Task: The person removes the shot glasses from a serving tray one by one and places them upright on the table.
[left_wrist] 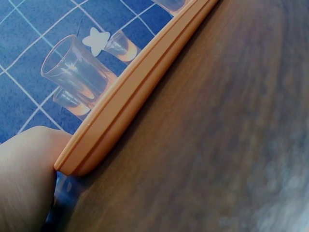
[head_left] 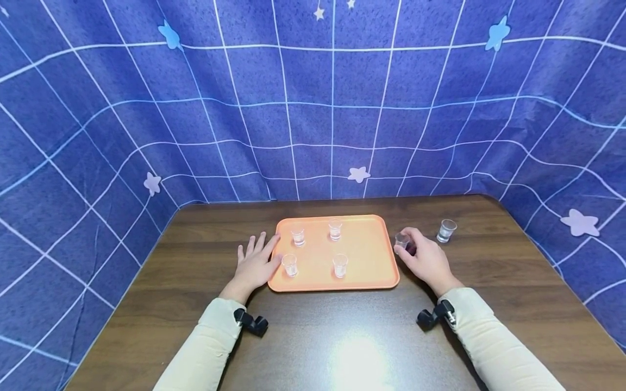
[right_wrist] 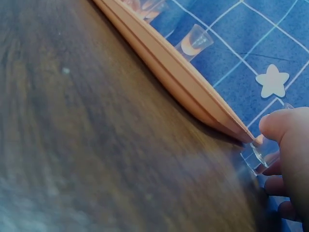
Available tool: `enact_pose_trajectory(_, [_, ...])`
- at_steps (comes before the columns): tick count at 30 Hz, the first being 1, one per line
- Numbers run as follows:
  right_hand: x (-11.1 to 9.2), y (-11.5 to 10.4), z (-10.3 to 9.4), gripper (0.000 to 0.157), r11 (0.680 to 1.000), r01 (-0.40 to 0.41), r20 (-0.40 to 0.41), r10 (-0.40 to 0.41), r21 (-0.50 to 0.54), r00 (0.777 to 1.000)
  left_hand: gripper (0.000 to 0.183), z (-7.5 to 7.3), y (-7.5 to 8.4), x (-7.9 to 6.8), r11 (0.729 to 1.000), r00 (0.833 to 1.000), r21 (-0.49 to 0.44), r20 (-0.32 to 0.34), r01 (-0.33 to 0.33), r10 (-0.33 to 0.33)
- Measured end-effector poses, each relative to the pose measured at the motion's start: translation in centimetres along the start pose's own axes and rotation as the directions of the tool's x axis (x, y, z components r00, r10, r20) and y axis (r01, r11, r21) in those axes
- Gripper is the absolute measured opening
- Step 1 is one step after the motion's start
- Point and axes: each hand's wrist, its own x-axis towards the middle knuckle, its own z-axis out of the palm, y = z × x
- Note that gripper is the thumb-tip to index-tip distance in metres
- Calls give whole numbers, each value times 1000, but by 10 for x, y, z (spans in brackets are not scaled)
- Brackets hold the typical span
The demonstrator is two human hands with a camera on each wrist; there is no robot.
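An orange tray lies on the table with several clear shot glasses standing on it, among them a front left glass and a front right glass. My left hand rests at the tray's left edge, fingers spread and straight, thumb touching the rim. Just off the tray's right edge, my right hand pinches a shot glass between thumb and fingers. In the right wrist view that glass shows its thick base close to the tray's corner.
Another shot glass stands on the brown wooden table, right of the tray and beyond my right hand. A blue curtain with white grid lines and stars surrounds the table at the back and sides.
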Motion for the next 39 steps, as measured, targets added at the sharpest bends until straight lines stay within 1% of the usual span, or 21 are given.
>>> enact_pose_trajectory(5, [7,4,4,42,1000,-21,0,21,-19,1000,61,2,-2,0,1000,1000,1,11,6,-6])
enact_pose_trajectory(9, [16,7,8,45,998,-62,5,62,-9,998,62,3,-2,1,1000,1000,5,6,2,-2])
enact_pose_trajectory(13, [24,9,13,46,995,-102,29,102,0,994,62,3,-3,1,1000,1000,7,6,2,-2])
enact_pose_trajectory(18, [31,11,15,47,994,-110,46,110,-13,993,62,2,-3,1,1000,1000,6,6,2,-2])
enact_pose_trajectory(21, [33,12,15,53,995,-101,42,101,-13,994,61,2,-2,1,1000,1000,2,4,4,-4])
enact_pose_trajectory(23, [34,11,15,57,997,-77,13,77,1,997,61,2,-2,1,1000,1000,0,3,3,-3])
enact_pose_trajectory(26, [36,8,15,60,1000,-18,-86,20,20,996,62,4,-3,2,1000,1000,7,4,1,-1])
enact_pose_trajectory(28, [39,4,15,57,999,33,-158,-30,18,987,62,4,-3,2,1000,1000,2,4,-4,4])
enact_pose_trajectory(30, [43,-4,17,56,997,77,-204,-74,7,976,62,5,-4,2,1000,1000,5,3,-5,5])
enact_pose_trajectory(32, [48,-14,20,54,993,117,-212,-114,1,971,62,4,-4,2,1000,1000,5,1,-5,5])
enact_pose_trajectory(35, [55,-34,25,50,984,169,-186,-154,64,970,62,4,-5,1,1000,1000,6,2,-1,1])
enact_pose_trajectory(37, [58,-49,30,47,972,185,-161,-162,144,974,62,3,-5,2,1000,1000,4,5,-2,2])
enact_pose_trajectory(39, [61,-62,38,47,947,182,-118,-156,265,981,62,3,-5,2,1000,1000,3,3,-2,2])
